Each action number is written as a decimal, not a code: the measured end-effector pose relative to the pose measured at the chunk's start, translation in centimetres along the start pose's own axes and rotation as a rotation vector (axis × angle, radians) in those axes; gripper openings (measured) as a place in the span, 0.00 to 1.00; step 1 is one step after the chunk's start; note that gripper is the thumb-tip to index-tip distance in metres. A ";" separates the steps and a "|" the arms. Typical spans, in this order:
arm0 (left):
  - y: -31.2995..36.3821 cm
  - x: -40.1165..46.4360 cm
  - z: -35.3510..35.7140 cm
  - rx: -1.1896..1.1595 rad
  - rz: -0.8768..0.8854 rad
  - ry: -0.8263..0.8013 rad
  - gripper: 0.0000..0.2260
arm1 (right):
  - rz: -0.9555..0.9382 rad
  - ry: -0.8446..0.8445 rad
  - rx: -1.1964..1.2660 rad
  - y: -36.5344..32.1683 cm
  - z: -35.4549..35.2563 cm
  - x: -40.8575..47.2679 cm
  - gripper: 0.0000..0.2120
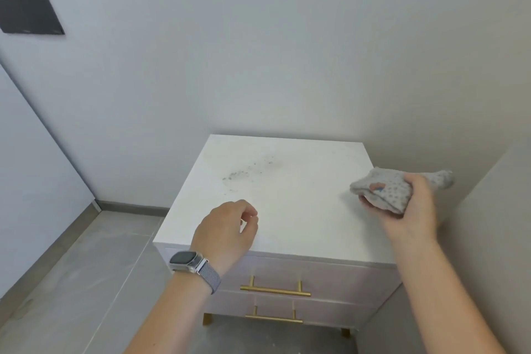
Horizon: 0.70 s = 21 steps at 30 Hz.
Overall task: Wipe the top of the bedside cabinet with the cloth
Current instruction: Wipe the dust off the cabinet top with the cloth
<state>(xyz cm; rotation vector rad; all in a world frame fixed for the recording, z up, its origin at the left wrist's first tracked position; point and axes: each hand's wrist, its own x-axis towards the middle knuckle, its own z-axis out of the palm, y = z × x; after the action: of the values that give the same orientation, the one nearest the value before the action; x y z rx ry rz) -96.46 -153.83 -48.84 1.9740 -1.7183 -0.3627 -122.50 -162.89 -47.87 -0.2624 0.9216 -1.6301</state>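
Note:
The bedside cabinet has a white top with a patch of dark specks toward its back left. My right hand grips a bunched grey dotted cloth just above the top's right edge; one end of the cloth sticks out past my fingers. My left hand, with a watch on the wrist, hovers over the front left part of the top, fingers loosely curled and holding nothing.
The cabinet stands against a white wall, with another white surface close on its right. Its front has two drawers with gold bar handles. Grey tiled floor lies to the left. A dark panel hangs on the wall.

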 end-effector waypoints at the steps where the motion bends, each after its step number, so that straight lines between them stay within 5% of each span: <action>1: -0.1 0.0 0.3 0.025 0.023 0.000 0.07 | 0.025 0.001 0.037 -0.2 -0.2 1.4 0.18; 3: -0.2 0.0 1.0 0.093 0.077 -0.022 0.08 | -0.014 0.041 0.066 -0.2 -0.2 3.5 0.23; 6: -0.1 0.5 1.4 0.156 0.116 -0.052 0.11 | -0.161 0.068 0.052 0.2 1.3 4.9 0.16; 10: -0.2 1.9 1.8 0.202 0.100 -0.058 0.11 | -0.532 0.144 -0.156 0.9 4.4 8.4 0.20; 13: -0.4 2.5 2.2 0.249 0.118 -0.100 0.12 | -0.700 0.158 -0.699 1.1 6.3 12.2 0.26; 16: -0.3 2.2 2.6 0.264 0.180 -0.158 0.13 | -0.740 -0.029 -1.396 1.5 6.9 15.8 0.27; 19: -0.5 1.9 2.5 0.249 0.199 -0.158 0.12 | -0.523 -0.065 -1.911 2.2 6.8 18.4 0.19; 21: -0.5 2.0 2.5 0.228 0.199 -0.156 0.12 | -0.340 -0.031 -2.015 3.1 6.6 18.9 0.19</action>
<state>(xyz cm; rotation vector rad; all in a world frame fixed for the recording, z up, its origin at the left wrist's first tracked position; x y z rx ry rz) -96.98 -156.18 -50.92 1.9487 -2.1176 -0.2661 -121.60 -182.79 -51.40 -1.8037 2.2559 -0.3343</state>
